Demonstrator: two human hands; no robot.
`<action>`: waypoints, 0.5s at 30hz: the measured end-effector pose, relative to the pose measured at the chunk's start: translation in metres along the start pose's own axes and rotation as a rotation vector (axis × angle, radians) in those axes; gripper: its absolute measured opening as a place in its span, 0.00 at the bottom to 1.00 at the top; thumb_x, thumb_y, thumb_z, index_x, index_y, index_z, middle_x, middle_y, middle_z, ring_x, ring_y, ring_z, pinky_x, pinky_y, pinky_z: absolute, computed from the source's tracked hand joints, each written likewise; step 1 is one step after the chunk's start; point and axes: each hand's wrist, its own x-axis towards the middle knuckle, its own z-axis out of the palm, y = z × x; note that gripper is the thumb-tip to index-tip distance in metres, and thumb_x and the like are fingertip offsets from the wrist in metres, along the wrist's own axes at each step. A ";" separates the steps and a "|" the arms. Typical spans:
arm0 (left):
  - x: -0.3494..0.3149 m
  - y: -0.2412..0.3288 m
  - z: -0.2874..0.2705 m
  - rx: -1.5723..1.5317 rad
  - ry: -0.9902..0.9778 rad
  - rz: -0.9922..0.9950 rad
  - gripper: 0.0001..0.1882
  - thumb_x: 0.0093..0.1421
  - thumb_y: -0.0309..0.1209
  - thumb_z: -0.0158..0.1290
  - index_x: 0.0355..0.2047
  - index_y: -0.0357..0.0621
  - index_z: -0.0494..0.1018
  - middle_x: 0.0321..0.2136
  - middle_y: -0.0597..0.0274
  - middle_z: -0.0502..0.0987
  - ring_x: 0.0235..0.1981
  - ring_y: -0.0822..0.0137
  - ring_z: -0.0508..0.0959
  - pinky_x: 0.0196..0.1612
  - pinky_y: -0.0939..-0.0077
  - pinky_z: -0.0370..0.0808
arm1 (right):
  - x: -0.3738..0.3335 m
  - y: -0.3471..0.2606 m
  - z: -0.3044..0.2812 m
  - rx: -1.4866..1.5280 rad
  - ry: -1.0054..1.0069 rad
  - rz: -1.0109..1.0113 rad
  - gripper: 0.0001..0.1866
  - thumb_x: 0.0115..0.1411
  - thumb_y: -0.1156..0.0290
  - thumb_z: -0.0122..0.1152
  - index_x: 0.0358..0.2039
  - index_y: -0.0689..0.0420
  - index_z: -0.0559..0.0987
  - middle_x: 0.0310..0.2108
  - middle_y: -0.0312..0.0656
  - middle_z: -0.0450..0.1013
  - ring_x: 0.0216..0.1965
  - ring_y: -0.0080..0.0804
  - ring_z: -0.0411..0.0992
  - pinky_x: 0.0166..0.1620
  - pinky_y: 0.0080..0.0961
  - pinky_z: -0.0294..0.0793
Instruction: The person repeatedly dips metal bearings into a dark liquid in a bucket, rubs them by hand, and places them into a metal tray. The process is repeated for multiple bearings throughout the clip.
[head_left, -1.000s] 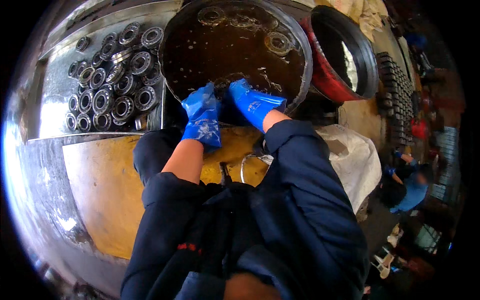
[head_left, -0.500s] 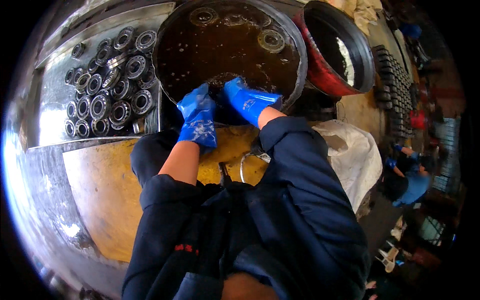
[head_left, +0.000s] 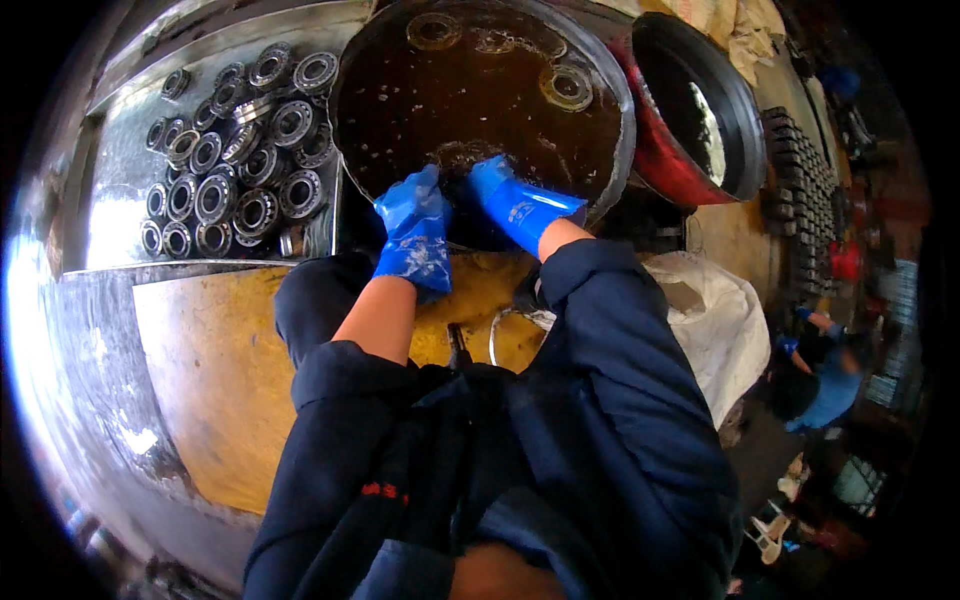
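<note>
My left hand (head_left: 412,225), in a blue rubber glove, reaches over the near rim of a large round tub (head_left: 621,130) with its fingers curled. My right hand (head_left: 520,205), gloved the same way, is beside it, fingers bent down at the surface of the dark brown liquid (head_left: 450,105). Ripples and froth show just beyond both hands. Whatever they grip is hidden by the gloves and the murky liquid. A ring-shaped bearing (head_left: 570,101) lies in the liquid toward the far right, and another bearing (head_left: 433,45) sits near the far rim.
On the left, a metal tray (head_left: 110,225) holds a heap of bearings (head_left: 293,124). A red drum (head_left: 660,160) with dark liquid stands right of the tub. Stacked dark metal parts (head_left: 795,205) and a white sack (head_left: 735,325) lie further right. A person in blue (head_left: 830,390) is at the far right.
The whole view has shifted slightly, so the tub, tray and drum appear a little further right and lower. Both hands stay at the tub's near side in nearly the same pose.
</note>
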 end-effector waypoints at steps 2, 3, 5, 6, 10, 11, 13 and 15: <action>-0.001 -0.009 0.006 0.006 0.015 0.000 0.18 0.61 0.34 0.51 0.51 0.61 0.80 0.44 0.56 0.84 0.48 0.50 0.83 0.51 0.50 0.76 | -0.012 0.004 0.014 0.136 0.219 0.000 0.16 0.62 0.62 0.58 0.45 0.53 0.86 0.46 0.51 0.82 0.47 0.52 0.80 0.50 0.46 0.79; 0.000 -0.015 0.009 -0.018 0.013 -0.003 0.19 0.61 0.34 0.51 0.52 0.61 0.79 0.44 0.57 0.84 0.48 0.50 0.83 0.51 0.50 0.76 | -0.014 0.002 0.018 0.205 0.329 -0.004 0.15 0.62 0.62 0.59 0.44 0.55 0.86 0.45 0.52 0.82 0.46 0.54 0.80 0.50 0.46 0.79; -0.001 -0.018 0.000 -0.039 0.008 -0.014 0.19 0.61 0.33 0.51 0.52 0.62 0.79 0.45 0.58 0.84 0.49 0.51 0.83 0.51 0.49 0.75 | -0.020 -0.003 0.015 0.281 0.166 0.031 0.17 0.58 0.63 0.64 0.46 0.53 0.86 0.48 0.49 0.81 0.49 0.51 0.80 0.53 0.46 0.77; -0.002 -0.021 -0.004 0.016 -0.065 -0.059 0.21 0.62 0.35 0.50 0.55 0.64 0.78 0.47 0.58 0.84 0.49 0.51 0.83 0.52 0.49 0.76 | -0.016 -0.015 0.012 0.313 0.108 0.047 0.17 0.58 0.62 0.65 0.47 0.53 0.86 0.49 0.48 0.81 0.51 0.49 0.79 0.55 0.46 0.76; 0.005 0.047 -0.008 0.002 -0.129 0.061 0.24 0.62 0.36 0.49 0.58 0.67 0.77 0.49 0.59 0.83 0.49 0.51 0.82 0.53 0.49 0.76 | 0.010 0.053 0.045 0.374 0.140 0.412 0.19 0.64 0.56 0.57 0.49 0.51 0.85 0.52 0.44 0.80 0.56 0.46 0.77 0.61 0.46 0.72; 0.005 0.030 -0.006 0.018 -0.125 0.025 0.24 0.62 0.36 0.49 0.58 0.67 0.77 0.49 0.59 0.83 0.49 0.51 0.82 0.53 0.49 0.76 | 0.023 0.026 0.028 0.129 -0.092 0.186 0.22 0.67 0.52 0.51 0.51 0.50 0.85 0.54 0.45 0.79 0.58 0.46 0.76 0.61 0.45 0.71; 0.001 -0.015 -0.003 0.023 -0.131 -0.064 0.25 0.62 0.35 0.49 0.59 0.67 0.76 0.49 0.59 0.83 0.50 0.51 0.83 0.54 0.48 0.75 | 0.024 -0.035 -0.007 -0.043 -0.182 -0.023 0.23 0.69 0.51 0.50 0.56 0.47 0.81 0.57 0.45 0.77 0.60 0.48 0.74 0.62 0.45 0.70; -0.004 -0.030 -0.001 0.043 -0.087 -0.096 0.25 0.61 0.35 0.50 0.60 0.67 0.75 0.49 0.59 0.83 0.50 0.51 0.82 0.54 0.47 0.74 | 0.008 -0.055 -0.006 -0.235 -0.253 -0.168 0.24 0.70 0.51 0.49 0.61 0.45 0.78 0.60 0.46 0.75 0.61 0.50 0.73 0.63 0.44 0.69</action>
